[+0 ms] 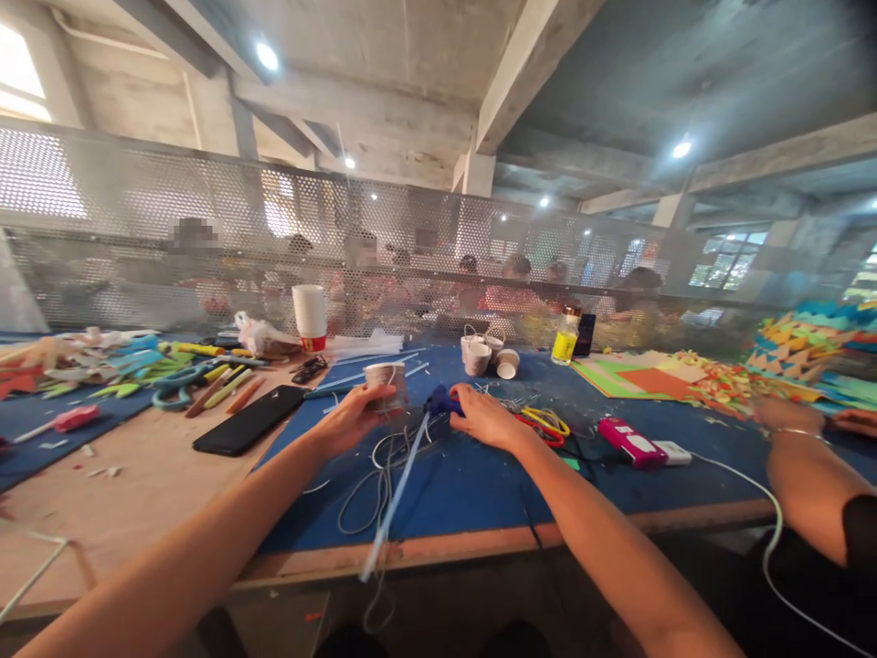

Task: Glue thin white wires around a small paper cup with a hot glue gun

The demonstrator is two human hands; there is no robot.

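Note:
A small paper cup stands between the thumb and fingers of my left hand, just above the blue mat. My right hand is closed around a dark blue hot glue gun, whose far parts the fingers hide. From the glue gun a long translucent glue stick slants down past the table's front edge. Loops of grey cord lie below the cup. Beyond my hands, several small paper cups sit grouped, one of them on its side.
A black phone and scissors lie left. A stack of white cups and a yellow-labelled bottle stand at the back. A pink device with a cable lies right, near another person's arm. A perforated screen closes the back.

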